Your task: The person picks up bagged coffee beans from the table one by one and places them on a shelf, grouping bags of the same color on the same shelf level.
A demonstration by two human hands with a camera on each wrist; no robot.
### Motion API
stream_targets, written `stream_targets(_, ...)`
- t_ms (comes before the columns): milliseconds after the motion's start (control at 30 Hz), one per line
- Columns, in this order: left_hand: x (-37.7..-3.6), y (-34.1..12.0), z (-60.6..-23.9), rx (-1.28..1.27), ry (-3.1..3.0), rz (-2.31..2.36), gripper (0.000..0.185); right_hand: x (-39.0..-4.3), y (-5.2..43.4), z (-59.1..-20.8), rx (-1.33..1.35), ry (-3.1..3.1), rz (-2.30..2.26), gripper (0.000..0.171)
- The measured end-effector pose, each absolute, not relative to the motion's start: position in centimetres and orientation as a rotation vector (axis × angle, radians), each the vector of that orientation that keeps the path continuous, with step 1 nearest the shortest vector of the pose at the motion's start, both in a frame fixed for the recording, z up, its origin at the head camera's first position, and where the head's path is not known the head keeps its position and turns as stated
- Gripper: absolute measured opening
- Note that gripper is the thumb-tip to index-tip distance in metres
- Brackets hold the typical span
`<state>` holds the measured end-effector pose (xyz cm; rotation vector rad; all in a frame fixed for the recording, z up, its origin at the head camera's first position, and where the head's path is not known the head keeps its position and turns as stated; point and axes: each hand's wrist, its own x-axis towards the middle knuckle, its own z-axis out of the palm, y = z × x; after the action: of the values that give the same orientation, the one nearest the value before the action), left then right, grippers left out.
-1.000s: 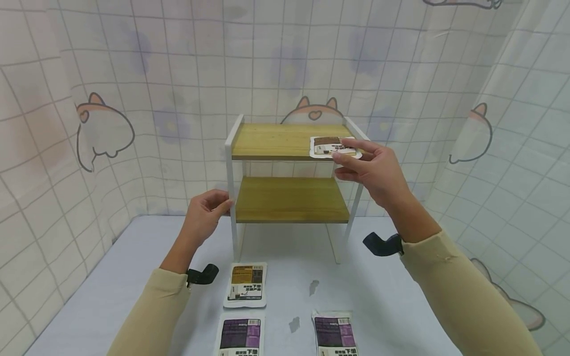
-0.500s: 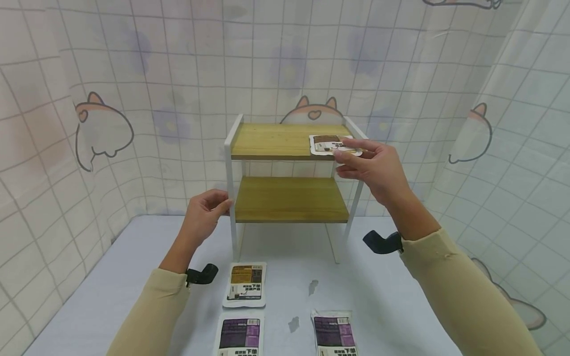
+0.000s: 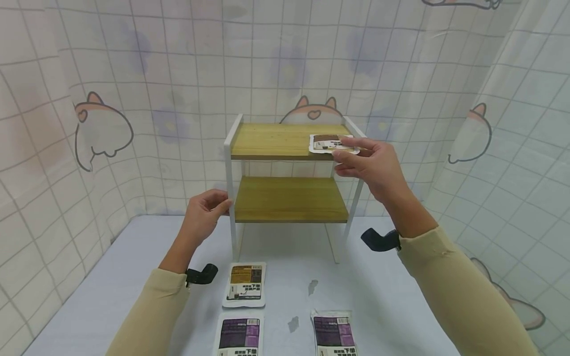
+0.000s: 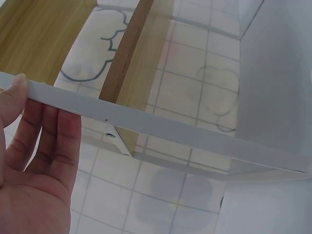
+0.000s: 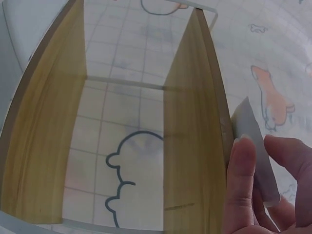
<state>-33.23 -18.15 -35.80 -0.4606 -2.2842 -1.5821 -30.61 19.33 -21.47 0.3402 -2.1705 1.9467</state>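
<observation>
A two-tier shelf rack with a wooden top board [image 3: 271,141], a lower board [image 3: 291,200] and white metal sides stands on the table. My left hand [image 3: 204,215] grips its front left post, thumb on one face and fingers behind; the left wrist view shows the white post [image 4: 161,124] across my left hand [image 4: 41,165]. At the top board's front right, my right hand [image 3: 374,165] pinches a flat white-edged packet [image 3: 324,143] with a brown and white label. From the right wrist, the packet's pale side [image 5: 256,151] lies close along the board's edge.
In front of the rack lie an orange-labelled packet [image 3: 245,284] and, nearer, two purple-labelled packets [image 3: 240,336], one left and one right. Two grey patches [image 3: 294,324] mark the white tabletop. A grid-patterned cloth [image 3: 187,64] hangs behind and at both sides.
The packet in my right hand has shifted slightly back onto the top board, and the right hand has followed it a little. My left hand keeps its grip on the post.
</observation>
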Motion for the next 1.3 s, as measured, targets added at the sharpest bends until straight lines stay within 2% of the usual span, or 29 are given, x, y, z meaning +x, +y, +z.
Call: stream_targets(1300,-33.15,-18.3,-35.74,-0.484,-2.278,-1.57,0.024,-30.87,18.57,-20.76,0.222,-2.159,1.891,0.042)
